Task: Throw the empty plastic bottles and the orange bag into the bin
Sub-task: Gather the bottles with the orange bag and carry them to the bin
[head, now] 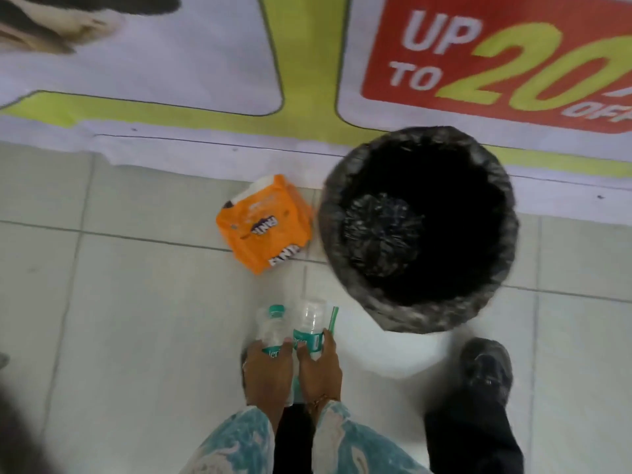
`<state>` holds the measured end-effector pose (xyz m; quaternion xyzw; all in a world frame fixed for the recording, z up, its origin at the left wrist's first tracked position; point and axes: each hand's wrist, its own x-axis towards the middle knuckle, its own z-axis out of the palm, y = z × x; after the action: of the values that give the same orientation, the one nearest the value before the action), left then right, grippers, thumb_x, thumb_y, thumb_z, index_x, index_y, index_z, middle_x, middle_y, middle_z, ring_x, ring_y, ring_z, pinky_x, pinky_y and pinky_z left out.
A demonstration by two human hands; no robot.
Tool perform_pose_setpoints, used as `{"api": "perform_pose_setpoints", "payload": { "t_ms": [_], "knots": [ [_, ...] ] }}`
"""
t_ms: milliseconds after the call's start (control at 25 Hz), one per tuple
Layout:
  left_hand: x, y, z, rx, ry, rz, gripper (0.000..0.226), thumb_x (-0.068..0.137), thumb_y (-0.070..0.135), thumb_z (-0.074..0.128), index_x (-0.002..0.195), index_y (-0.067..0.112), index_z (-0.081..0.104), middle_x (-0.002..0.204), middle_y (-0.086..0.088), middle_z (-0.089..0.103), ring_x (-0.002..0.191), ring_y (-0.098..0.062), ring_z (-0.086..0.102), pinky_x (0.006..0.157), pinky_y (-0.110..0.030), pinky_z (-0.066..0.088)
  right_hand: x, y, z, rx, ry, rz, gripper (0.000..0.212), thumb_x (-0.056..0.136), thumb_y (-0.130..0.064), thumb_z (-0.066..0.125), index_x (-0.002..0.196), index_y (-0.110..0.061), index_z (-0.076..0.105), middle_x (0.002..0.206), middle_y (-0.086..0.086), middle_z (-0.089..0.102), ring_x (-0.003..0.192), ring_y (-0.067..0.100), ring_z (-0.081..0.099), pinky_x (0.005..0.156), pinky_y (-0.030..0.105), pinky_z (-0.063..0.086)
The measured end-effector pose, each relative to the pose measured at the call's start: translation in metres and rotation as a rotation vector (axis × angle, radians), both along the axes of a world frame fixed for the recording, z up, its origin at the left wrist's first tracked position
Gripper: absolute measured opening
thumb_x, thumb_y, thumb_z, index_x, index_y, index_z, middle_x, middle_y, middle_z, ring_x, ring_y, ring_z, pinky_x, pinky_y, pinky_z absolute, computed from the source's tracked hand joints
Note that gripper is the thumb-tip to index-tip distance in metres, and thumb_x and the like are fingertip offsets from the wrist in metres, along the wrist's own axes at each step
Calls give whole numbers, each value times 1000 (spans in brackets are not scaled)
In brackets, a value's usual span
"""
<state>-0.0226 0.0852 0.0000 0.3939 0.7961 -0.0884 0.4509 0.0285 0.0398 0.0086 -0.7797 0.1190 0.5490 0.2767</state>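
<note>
Two clear plastic bottles stand side by side on the tiled floor near my feet. My left hand (268, 374) is wrapped around the left bottle (270, 328), which has a green cap. My right hand (319, 369) grips the right bottle (312, 323) at its green label; its top has no cap. An orange bag (265, 222) lies on the floor beyond them, just left of the bin (419, 316). The bin is round, lined with a black bag, and stands up and to the right of my hands.
A large printed banner (478, 63) in red, yellow-green and white lies along the far edge of the floor, behind the bin. My dark shoe (485, 369) rests at the lower right, close to the bin.
</note>
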Motion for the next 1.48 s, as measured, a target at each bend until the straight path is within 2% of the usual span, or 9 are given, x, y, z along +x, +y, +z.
{"api": "perform_pose_setpoints", "payload": {
  "t_ms": [200, 480, 680, 760, 920, 1040, 1200, 1320, 1480],
  "knots": [
    [-18, 103, -24, 82, -81, 65, 59, 82, 45, 62, 126, 8, 51, 121, -15, 64, 111, -34, 59, 97, -42, 47, -5, 115, -18, 139, -170, 123, 49, 90, -26, 56, 137, -24, 40, 127, 12, 59, 114, 31, 57, 95, 35, 44],
    [32, 193, -83, 58, -269, -17, 75, 64, 64, 53, 120, 14, 58, 114, -10, 68, 103, -32, 63, 91, -42, 50, 52, 205, -87, 217, -413, 253, 48, 85, -24, 58, 131, -24, 45, 100, 2, 62, 97, 29, 62, 78, 30, 45],
    [36, 222, -123, -62, -246, -143, 83, 80, 60, 39, 147, 12, 25, 147, -13, 43, 131, -35, 43, 110, -52, 32, 71, 234, -145, 167, -369, 434, 77, 76, -17, 50, 144, -39, 20, 124, -5, 58, 98, 23, 61, 86, 38, 53],
    [25, 225, -132, -58, -194, -193, 75, 88, 58, 34, 148, 14, 23, 155, -10, 31, 139, -34, 31, 113, -52, 26, 68, 238, -156, 153, -396, 556, 64, 79, -20, 49, 140, -27, 31, 129, -4, 56, 103, 21, 60, 88, 39, 52],
    [25, 228, -133, 27, -39, -374, 70, 94, 55, 29, 151, 20, 10, 162, -10, 5, 147, -34, 5, 117, -51, 12, 64, 240, -166, 35, -627, 925, 61, 92, -38, 44, 145, -21, 21, 155, 10, 22, 140, 33, 24, 110, 55, 30],
    [38, 232, -141, 81, -36, -389, 70, 93, 55, 33, 152, 25, 8, 162, -9, -3, 147, -36, 0, 116, -53, 14, 72, 248, -170, 27, -684, 937, 67, 95, -41, 40, 149, -21, 7, 160, 9, 4, 146, 33, 3, 116, 56, 13],
    [49, 230, -155, 94, -51, -323, 72, 90, 56, 41, 151, 30, 11, 161, -10, -10, 146, -38, -1, 114, -54, 19, 86, 256, -183, -26, -678, 910, 73, 92, -48, 41, 149, -24, 3, 160, 9, -4, 146, 33, -4, 116, 57, 10],
    [50, 228, -163, 173, -68, -326, 75, 88, 50, 52, 150, 27, 16, 160, -16, -11, 144, -44, 6, 110, -56, 26, 95, 260, -197, -58, -608, 846, 76, 89, -55, 43, 149, -29, 4, 159, 12, 5, 143, 37, 14, 113, 57, 22],
    [39, 233, -170, 160, -101, -258, 75, 85, 35, 64, 148, 25, 24, 159, -19, -3, 139, -47, 20, 110, -53, 27, 87, 263, -199, 17, -453, 676, 81, 81, -57, 45, 147, -30, 6, 132, 12, 55, 114, 37, 57, 101, 53, 42]
  ]
}}
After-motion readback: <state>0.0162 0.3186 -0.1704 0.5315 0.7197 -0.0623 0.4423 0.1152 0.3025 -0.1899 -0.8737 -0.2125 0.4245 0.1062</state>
